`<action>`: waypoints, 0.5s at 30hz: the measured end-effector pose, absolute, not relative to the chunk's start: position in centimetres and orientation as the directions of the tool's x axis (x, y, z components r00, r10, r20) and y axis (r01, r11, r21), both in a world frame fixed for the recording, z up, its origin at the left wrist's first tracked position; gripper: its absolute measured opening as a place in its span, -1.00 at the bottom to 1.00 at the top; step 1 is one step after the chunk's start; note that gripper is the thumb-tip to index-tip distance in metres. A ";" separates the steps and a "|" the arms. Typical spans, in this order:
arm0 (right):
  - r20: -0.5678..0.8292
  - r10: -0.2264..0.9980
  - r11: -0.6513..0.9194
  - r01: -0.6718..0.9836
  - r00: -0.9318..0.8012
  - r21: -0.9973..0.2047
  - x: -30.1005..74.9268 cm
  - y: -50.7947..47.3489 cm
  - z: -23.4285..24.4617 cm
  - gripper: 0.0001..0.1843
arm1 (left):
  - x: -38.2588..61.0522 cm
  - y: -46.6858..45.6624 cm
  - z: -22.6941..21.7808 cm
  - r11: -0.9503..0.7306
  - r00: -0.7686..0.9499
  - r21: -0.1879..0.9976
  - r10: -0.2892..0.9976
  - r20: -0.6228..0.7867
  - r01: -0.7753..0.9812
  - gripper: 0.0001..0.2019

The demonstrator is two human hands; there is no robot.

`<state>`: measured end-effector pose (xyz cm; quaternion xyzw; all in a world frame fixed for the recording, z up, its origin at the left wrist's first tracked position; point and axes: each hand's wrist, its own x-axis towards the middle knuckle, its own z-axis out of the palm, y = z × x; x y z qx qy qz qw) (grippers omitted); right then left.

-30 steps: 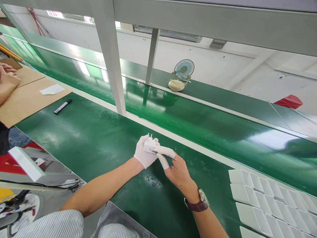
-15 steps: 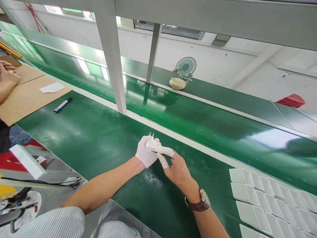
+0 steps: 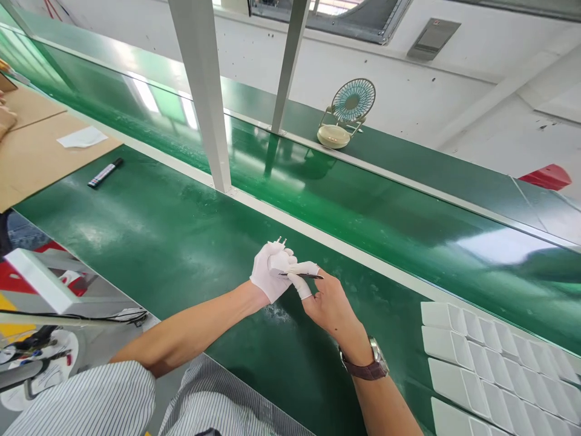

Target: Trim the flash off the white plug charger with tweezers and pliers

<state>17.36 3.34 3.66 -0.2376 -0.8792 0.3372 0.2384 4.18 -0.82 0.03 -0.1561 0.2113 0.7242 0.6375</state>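
Your left hand [image 3: 262,274], in a white glove, is curled around a white plug [image 3: 278,261] just beyond the near edge of the green table [image 3: 177,242], its two pins pointing to the far side. Your right hand [image 3: 330,301], white covers on thumb and forefinger, pinches a thin dark tool [image 3: 312,277] between those two digits. The tool's tip reaches the near side of the plug; whether it touches, you cannot tell.

The table's near edge slants from the far left down beneath your forearms. On the far side, a pale rail [image 3: 327,240] runs from left to right, with a glossy green surface [image 3: 363,209] beyond it and an upright post [image 3: 204,103] to the left. Your widest room is to the left, a stretch of green from your hands to a marker [image 3: 105,173] beside a brown board [image 3: 40,163]. To the right, a narrower strip separates your watch [image 3: 373,363] from rows of white casings [image 3: 481,357].

Your left fingers and palm hide much of the plug, and the tool's tip is too small to make out. The casings are cut off at the near right; another person's hand [image 3: 5,118] is cut off at the far left.
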 end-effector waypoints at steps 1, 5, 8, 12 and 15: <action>0.267 0.577 0.660 0.247 -0.772 -0.710 17.3 3.3 3.6 -0.81 | 4.2 -0.9 0.0 -0.107 -0.150 0.114 0.854 -0.499 -0.988 -0.93; 0.262 0.584 0.637 0.233 -0.768 -0.735 17.3 3.5 3.4 -0.81 | 4.2 -0.9 0.2 -0.108 -0.175 0.161 0.848 -0.500 -0.981 -0.90; 0.270 0.593 0.624 0.220 -0.759 -0.750 17.5 3.5 3.6 -0.80 | 4.0 -0.7 0.7 -0.077 -0.145 0.164 0.877 -0.458 -0.983 -0.87; 0.329 0.596 0.633 0.176 -0.733 -0.754 18.6 3.4 4.3 -0.77 | 3.6 -0.5 1.3 -0.053 -0.120 0.162 0.891 -0.437 -0.985 -0.87; 0.385 0.642 0.665 0.231 -0.664 -0.710 20.8 3.9 4.5 -0.74 | 3.0 -0.6 1.2 0.016 -0.063 0.171 0.894 -0.444 -0.985 -0.78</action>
